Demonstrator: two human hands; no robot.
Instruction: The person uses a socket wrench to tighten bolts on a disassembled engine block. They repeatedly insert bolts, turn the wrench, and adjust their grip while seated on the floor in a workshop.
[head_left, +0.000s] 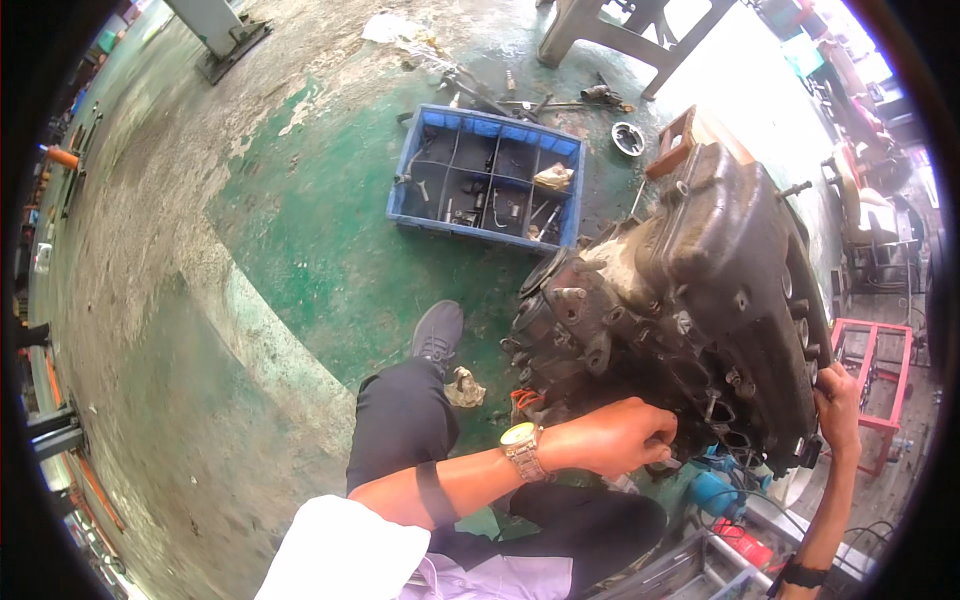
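Fingers curled inward, a worker's left hand (625,438) hangs at the lower, near side of a grimy engine (715,240); whether it pinches some small part or is clenched on nothing cannot be told from this angle. Across the block, the right hand (838,405) bends its fingers against the outer edge, touching it, though how firmly it grips is hidden.

Between the two hands and mostly beyond them lies the engine, up and to the right of the left hand, up and to the left of the right. Its long axis slants from the upper middle down toward the lower right, the near end reaching in between the wrists. Of the two, the right hand is plainly nearer, in contact; the left sits just beside the openings on the lower flank, contact uncertain.

By count: two hands, one engine, one wristwatch (521,450), one blue tray (470,230) of eight compartments, one round metal part (616,138), one crumpled rag (465,388), one grey shoe (438,330) and one red metal frame (870,325). Loose pieces inside the tray are too small to number.
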